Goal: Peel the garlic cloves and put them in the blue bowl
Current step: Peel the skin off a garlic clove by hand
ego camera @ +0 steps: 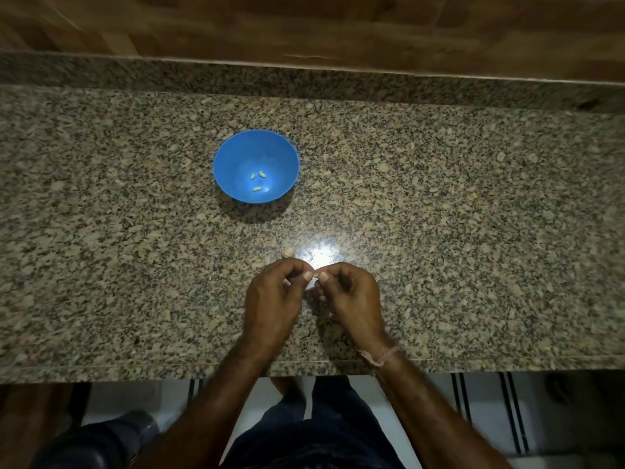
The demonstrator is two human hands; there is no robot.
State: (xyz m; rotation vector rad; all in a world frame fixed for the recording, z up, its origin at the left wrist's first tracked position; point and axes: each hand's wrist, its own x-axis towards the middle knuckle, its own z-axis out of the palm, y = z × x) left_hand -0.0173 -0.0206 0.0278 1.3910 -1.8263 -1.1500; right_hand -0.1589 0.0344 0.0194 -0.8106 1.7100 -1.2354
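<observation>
- The left hand [274,299] and the right hand [351,296] are close together over the near part of the counter [473,231].
- Both hands hold one small clove [313,281] between them.
- The left hand's fingers are curled in, and its thumb and fingertips pinch the left end of the clove.
- The right hand's fingers are curled in too, and its thumb and first finger pinch the right end.
- The two thumbs nearly touch, so both grips are very narrow.
- Most of the clove is hidden by the fingers. Only a little pale bit shows, so I cannot tell how much skin is on it.
- The bowl [236,154] is blue and sits upright on the counter, well past the hands and a little to the left.
- Three peeled cloves [257,189] lie at the bottom of the bowl. Two are close together and one is a bit apart.
- A small round piece of garlic [288,252] lies on the counter just past the left hand, between the hands and the bowl. Nothing touches it.
- A bright spot of light shines on the counter just to the right of the garlic.
- A thin band [378,357] is tied on the right wrist.
- Brown wood [304,25] runs along the far side of the counter.
- Below the counter's near edge you can see a pale floor [422,418] with dark stripes and the person's dark trousers [304,441].
</observation>
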